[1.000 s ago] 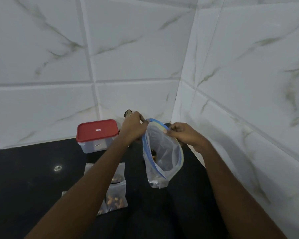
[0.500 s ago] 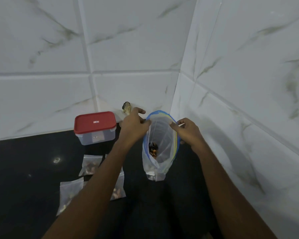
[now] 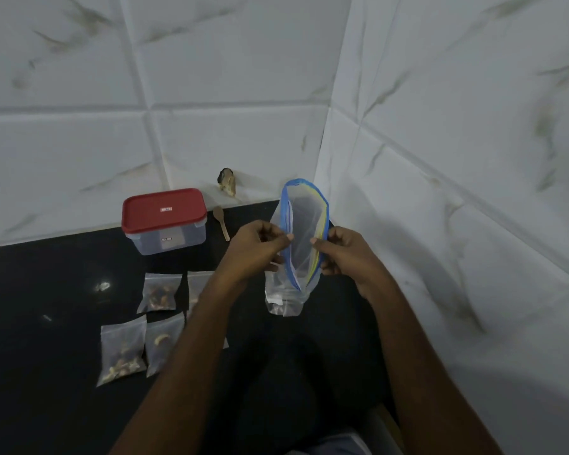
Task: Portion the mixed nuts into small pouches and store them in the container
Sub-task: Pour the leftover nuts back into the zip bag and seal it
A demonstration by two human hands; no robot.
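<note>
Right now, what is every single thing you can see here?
big zip bag: one, clear with blue and yellow rim, open, held upright near the corner
container: one, clear, red lid on, back by the wall
small pouches: at least four, clear, nuts inside, flat before the container
wooden spoon: one, light brown, right of the container
brownish lump: one, against the wall, cannot tell what
counter: one, black
wall tiles: several, white, grey-veined
left hand: one, pinches the bag's rim
right hand: one, pinches the opposite rim
</note>
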